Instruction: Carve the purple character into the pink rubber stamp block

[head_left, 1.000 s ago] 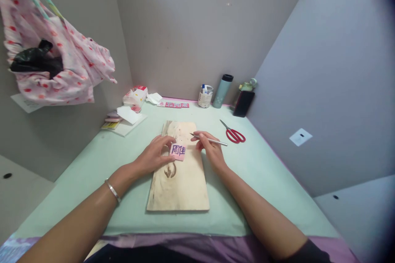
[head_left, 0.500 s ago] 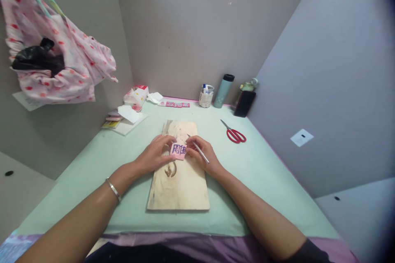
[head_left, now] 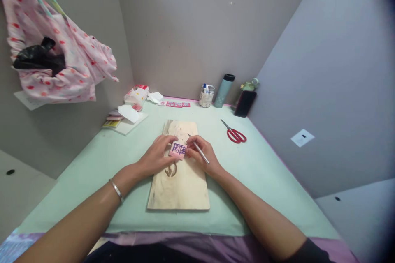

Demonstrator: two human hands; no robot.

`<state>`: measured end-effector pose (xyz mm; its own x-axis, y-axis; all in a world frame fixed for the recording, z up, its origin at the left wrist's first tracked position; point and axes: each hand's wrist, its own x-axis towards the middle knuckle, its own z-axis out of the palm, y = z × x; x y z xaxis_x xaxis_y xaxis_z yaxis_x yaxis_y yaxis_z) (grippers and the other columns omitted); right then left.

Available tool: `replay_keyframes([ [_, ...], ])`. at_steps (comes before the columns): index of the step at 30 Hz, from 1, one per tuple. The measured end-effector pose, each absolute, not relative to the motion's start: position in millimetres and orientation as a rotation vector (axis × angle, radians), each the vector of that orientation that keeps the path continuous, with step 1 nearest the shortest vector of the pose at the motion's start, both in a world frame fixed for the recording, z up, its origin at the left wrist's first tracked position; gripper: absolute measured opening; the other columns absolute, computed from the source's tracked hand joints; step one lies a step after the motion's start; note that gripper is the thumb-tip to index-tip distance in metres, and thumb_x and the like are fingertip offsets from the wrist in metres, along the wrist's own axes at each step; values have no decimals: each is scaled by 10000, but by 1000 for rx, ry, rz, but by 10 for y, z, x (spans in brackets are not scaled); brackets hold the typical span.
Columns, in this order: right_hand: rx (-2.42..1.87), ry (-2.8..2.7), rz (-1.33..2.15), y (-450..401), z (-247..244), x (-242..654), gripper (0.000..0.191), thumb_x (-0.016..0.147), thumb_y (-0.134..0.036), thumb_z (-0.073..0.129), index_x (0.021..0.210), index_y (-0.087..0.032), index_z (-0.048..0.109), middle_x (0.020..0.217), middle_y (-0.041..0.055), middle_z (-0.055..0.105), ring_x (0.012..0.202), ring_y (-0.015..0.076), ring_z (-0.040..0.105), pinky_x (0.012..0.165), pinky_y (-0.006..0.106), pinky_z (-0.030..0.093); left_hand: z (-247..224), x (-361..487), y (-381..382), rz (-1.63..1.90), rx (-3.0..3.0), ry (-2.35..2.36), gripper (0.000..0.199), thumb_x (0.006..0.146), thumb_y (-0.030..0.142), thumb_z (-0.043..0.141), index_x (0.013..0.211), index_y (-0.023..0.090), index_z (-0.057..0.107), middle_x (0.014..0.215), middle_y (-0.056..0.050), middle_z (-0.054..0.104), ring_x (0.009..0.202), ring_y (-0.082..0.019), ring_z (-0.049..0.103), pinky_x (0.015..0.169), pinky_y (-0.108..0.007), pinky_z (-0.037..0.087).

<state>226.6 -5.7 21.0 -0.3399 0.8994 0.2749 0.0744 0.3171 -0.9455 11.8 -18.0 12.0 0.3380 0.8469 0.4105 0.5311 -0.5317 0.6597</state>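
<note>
A small pink paper square [head_left: 177, 151] with a dark purple written character is held over a pale wooden board [head_left: 180, 193]. My left hand [head_left: 153, 157] grips its left side, thumb at the lower edge and fingers at the upper. At the right edge of the paper are the fingertips of my right hand [head_left: 206, 153], touching it. That hand also holds a slim silver pen-shaped craft knife [head_left: 202, 155] between thumb and fingers, its thin dark tip pointing up and away from the paper. The board lies flat, with a brown knot mark near my left hand.
Red-handled scissors [head_left: 235, 133] lie to the right. Along the back stand a pen jar [head_left: 206, 98], a blue-green flask [head_left: 224, 91] and a phone [head_left: 245, 103]. Pink character strips [head_left: 174, 104], a tissue pack [head_left: 136, 95] and papers [head_left: 128, 114] are at back left. A spotted cloth bag [head_left: 70, 53] hangs left.
The paper square has tilted slightly, its left side shifting a little. The left wrist has moved slightly right. The right hand and its knife are nearly still.
</note>
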Motion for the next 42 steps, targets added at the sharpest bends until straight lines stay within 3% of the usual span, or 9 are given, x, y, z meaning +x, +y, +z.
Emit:
replay_keyframes([
  [19,-877,-1665,1177,-78,236,2264,209,812,-329,722,929,-223,585,823,-5,615,736,178,621,672,300,495,104,118,-178,1108,2223,1170,311,967,367,620,1210,175,595,1179,-83,624,1089,-254,609,947,-481,508],
  [42,-828,-1633,1212,-90,240,2264,164,831,-310,658,942,-220,576,744,-11,646,685,175,641,659,306,511,104,116,-180,1109,2215,1183,307,964,362,624,1207,176,599,1177,-82,625,1088,-254,609,947,-481,507],
])
